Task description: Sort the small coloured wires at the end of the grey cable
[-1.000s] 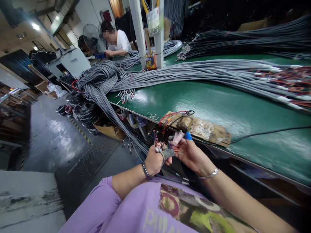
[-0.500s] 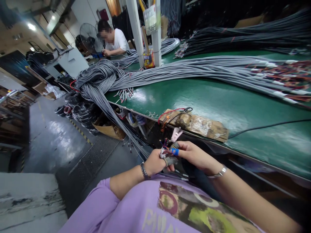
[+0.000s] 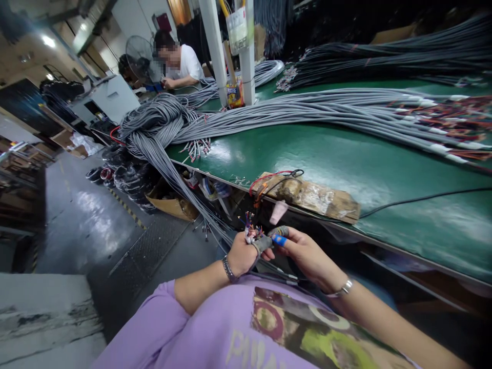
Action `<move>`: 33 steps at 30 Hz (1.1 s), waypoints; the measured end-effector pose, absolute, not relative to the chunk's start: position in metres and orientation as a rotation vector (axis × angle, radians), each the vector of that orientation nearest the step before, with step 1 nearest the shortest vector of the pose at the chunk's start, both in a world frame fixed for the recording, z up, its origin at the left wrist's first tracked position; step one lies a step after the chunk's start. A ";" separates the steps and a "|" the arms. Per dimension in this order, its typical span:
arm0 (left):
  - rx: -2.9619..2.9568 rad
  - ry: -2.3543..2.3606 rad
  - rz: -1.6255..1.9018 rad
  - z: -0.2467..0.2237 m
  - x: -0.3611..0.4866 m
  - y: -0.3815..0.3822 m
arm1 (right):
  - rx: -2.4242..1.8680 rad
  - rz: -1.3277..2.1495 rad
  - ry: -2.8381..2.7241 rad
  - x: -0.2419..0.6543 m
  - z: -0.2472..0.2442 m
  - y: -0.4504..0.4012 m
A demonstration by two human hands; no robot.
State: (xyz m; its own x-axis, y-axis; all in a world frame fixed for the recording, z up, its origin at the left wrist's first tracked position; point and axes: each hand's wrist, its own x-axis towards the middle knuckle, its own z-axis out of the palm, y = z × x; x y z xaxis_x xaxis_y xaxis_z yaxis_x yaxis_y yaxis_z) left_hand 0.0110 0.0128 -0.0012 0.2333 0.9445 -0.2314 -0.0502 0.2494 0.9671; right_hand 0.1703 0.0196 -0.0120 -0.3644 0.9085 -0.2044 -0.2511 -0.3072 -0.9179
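Note:
My left hand (image 3: 243, 254), with a metal watch band at the wrist, is closed round a bundle of cable ends. Thin coloured wires (image 3: 251, 229) fan out above its fist, several with bare or pale tips. A grey covering wraps the left thumb. Close beside it, my right hand (image 3: 307, 253) has thumb and forefinger pressed together near the left thumb tip. Blue tape is on its thumb and a grey covering on its forefinger; whatever lies between them is too small to make out. Just above hangs a pale pink piece (image 3: 279, 211) at the table edge.
A taped wooden block (image 3: 319, 199) with red and black leads lies on the green table's (image 3: 346, 154) front edge. Long grey cables (image 3: 269, 115) run across it and droop over the edge at left. Behind a white post (image 3: 249, 61) sits another person (image 3: 188, 64). Cardboard box (image 3: 175, 207) below.
My right hand has drawn slightly down and away from the wires, which now stand more spread above my left fist. The pink piece shows a different, broader side.

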 end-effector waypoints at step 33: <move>1.057 1.059 0.897 -0.003 0.008 0.009 | -0.991 1.866 -1.085 0.163 -0.001 0.027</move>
